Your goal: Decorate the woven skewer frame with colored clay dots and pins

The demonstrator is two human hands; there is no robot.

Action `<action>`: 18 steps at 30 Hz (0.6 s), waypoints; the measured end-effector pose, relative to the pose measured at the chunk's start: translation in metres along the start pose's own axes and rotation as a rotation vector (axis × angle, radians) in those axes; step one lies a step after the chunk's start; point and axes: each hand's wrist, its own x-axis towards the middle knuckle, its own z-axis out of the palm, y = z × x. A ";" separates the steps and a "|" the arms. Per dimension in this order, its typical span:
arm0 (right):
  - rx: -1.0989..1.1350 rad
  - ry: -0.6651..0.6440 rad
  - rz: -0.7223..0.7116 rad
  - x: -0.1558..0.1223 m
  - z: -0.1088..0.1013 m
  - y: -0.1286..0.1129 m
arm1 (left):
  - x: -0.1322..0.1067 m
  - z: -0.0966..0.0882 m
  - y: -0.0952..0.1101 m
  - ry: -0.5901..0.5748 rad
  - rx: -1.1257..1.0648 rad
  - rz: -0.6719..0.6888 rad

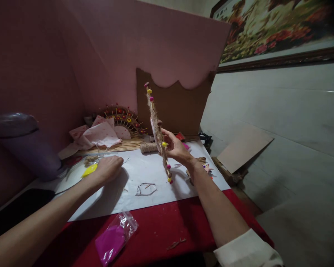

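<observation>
My right hand (176,146) is closed around a flat twine-wrapped craft piece (155,122), held edge-on and upright above the white sheet (153,174). Small yellow and pink beads stud its rim. My left hand (109,167) rests knuckles-up on the white sheet with fingers curled under, right beside a yellow bag (89,170); what its fingers hold is hidden. A spool of twine (148,147) lies just left of my right hand.
A bag of magenta material (114,238) lies on the red cloth (167,230) near me. Pink fabric (100,135), a bundle of thin sticks (111,147) and a decorated round piece (125,122) sit at the back. Brown cardboard (172,107) stands behind; another sheet (243,148) lies right.
</observation>
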 end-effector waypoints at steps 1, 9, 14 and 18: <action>0.001 -0.003 0.005 0.000 0.000 0.000 | -0.001 -0.001 0.001 0.011 -0.007 -0.004; 0.004 0.009 -0.008 0.001 0.000 0.002 | -0.026 -0.005 0.077 -0.068 -0.192 0.255; -0.004 -0.001 0.007 0.000 0.000 0.000 | -0.027 0.000 0.086 -0.040 -0.157 0.231; -0.021 0.022 -0.002 0.000 -0.003 0.000 | -0.024 0.004 0.081 -0.041 -0.138 0.226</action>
